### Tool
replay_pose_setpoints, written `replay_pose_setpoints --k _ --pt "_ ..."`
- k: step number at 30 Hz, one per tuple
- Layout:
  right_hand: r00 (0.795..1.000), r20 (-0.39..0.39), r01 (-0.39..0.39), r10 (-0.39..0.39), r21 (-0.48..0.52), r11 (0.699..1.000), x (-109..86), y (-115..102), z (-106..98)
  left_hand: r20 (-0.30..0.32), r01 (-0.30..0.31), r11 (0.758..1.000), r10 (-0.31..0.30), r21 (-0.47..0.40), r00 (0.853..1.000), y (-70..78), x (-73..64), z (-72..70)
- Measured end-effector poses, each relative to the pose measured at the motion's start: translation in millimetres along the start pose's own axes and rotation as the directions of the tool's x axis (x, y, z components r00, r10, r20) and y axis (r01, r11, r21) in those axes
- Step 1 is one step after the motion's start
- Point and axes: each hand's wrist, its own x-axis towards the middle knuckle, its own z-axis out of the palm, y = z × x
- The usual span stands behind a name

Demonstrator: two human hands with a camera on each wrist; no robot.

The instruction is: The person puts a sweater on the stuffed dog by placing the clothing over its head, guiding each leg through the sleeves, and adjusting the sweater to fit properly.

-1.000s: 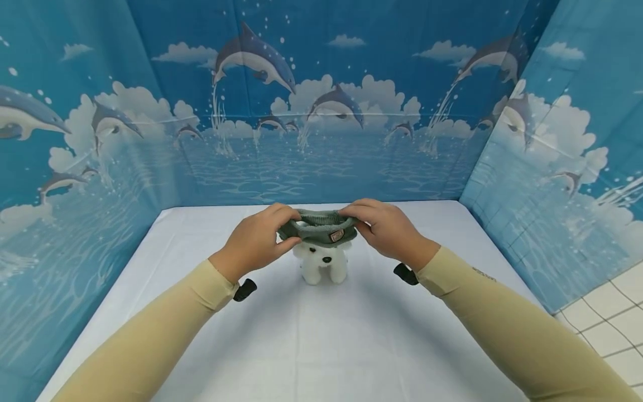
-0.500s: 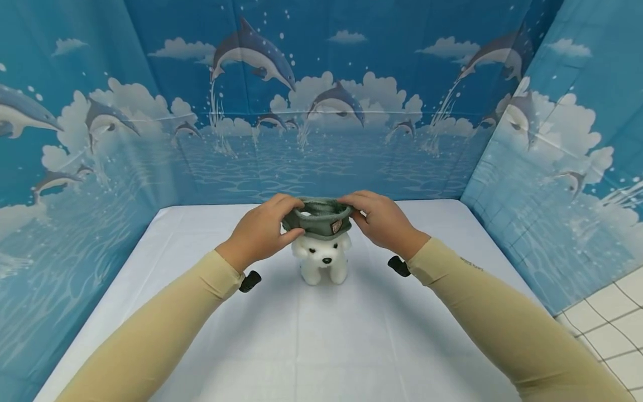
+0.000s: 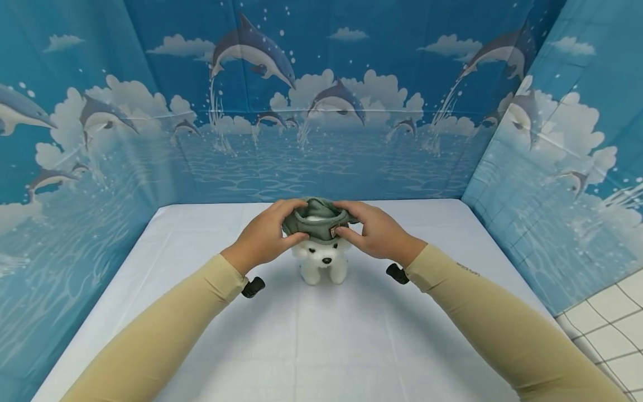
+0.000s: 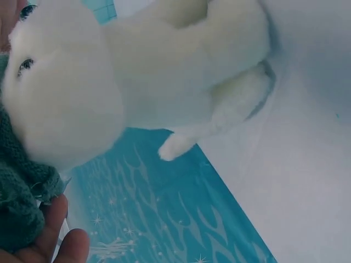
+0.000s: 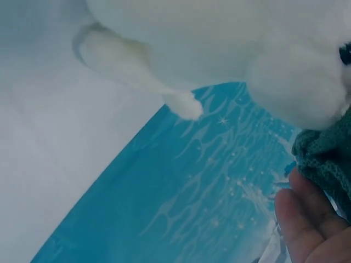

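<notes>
A white plush dog [image 3: 321, 262] stands upright on the table, facing me, with dark eyes and a black nose. On its head sits a green knit cap [image 3: 317, 228] with a small patch at the front; its upper side gapes and something white shows inside. My left hand [image 3: 263, 231] grips the cap's left side, thumb in front. Opposite it, my right hand [image 3: 384, 230] pinches the right side, thumb by the patch. In the left wrist view the cap's knit edge [image 4: 19, 181] touches the plush head. The right wrist view shows fingers [image 5: 310, 216] beside the knit.
A white cloth [image 3: 321, 346] covers the table. Blue dolphin-printed curtains [image 3: 321, 162] enclose it at the back and both sides. White floor tiles [image 3: 610, 324] show at the lower right.
The cap rose slightly, then settled lower on the dog's head, its opening changing shape. My right thumb has come round to the cap's front. The dog has stayed in place.
</notes>
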Motion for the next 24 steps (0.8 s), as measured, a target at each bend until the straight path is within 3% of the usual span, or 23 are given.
replay_pose_setpoints --k 24 --pt "0.998 0.060 -0.032 0.034 -0.032 0.999 1.2 8.8 12.5 0.095 0.085 0.984 -0.071 -0.154 0.993 -12.7 0.5 15.0"
